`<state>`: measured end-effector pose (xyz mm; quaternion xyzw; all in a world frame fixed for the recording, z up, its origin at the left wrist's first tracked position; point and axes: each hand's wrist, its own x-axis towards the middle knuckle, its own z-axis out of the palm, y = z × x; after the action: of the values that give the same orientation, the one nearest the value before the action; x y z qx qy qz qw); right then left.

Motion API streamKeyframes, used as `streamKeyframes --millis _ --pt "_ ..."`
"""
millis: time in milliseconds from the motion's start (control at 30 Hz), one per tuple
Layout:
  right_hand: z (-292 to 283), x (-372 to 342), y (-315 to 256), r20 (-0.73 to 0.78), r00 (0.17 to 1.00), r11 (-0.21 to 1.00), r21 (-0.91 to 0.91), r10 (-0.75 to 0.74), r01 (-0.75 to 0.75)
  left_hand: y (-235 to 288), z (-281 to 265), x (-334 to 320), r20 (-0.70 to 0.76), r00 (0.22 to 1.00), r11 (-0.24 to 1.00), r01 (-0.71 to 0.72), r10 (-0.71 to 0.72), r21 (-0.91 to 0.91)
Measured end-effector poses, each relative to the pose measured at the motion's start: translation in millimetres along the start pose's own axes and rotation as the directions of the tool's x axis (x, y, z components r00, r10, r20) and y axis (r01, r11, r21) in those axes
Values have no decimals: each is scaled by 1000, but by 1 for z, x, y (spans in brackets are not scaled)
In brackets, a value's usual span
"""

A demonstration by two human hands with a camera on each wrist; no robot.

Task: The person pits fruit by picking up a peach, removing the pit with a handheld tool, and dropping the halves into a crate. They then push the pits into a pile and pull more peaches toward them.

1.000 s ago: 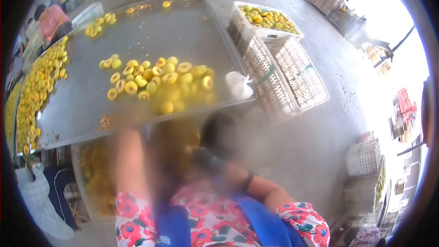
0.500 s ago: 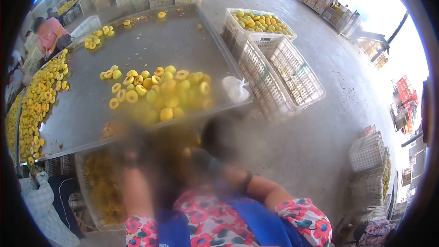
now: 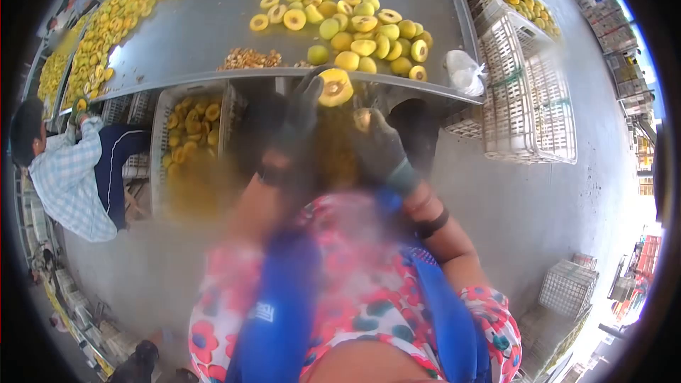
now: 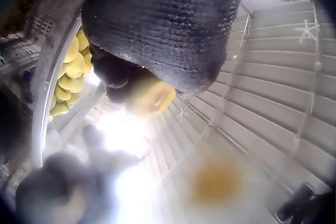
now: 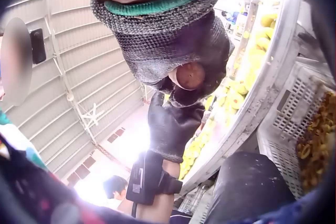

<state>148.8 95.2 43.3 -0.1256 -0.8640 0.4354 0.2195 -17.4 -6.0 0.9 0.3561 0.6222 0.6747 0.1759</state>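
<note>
A halved yellow peach [image 3: 335, 87], cut face up, is gripped in my gloved left hand [image 3: 300, 115] just below the table's front edge. The left wrist view shows the same peach half [image 4: 152, 97] under the curled glove. Close to its right is my gloved right hand [image 3: 383, 147], with fingers curled round a tool whose round brown handle end [image 5: 190, 75] pokes out of the fist. The rest of that tool is hidden. On the metal table [image 3: 213, 28] ahead lies a pile of whole and halved peaches [image 3: 363, 25].
Brown pits [image 3: 250, 59] lie heaped at the table's front edge. Below left stands a crate of peach halves [image 3: 159, 142]. A white bag [image 3: 464, 72] sits at the table corner, beside white plastic crates [image 3: 505, 85]. Another person [image 3: 78, 177] sits at the left.
The head view has tilted down, so the table sits higher. My left hand, blurred near the table edge before, is now beside the right hand with a peach half in it.
</note>
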Motion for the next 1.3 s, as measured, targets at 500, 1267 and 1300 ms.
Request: streamKeyframes --millis 500,1267,1300 --pt "15 -2 0 65 974 859 460 217 -222 29 33 -6 3 997 983 -79 81 -168" --pt "-19 2 -21 686 697 297 635 207 -713 12 34 -15 95 983 970 -137 158 -201" --pt "-19 1 -17 720 675 193 648 160 -737 15 34 -15 104 976 970 -175 193 -166"
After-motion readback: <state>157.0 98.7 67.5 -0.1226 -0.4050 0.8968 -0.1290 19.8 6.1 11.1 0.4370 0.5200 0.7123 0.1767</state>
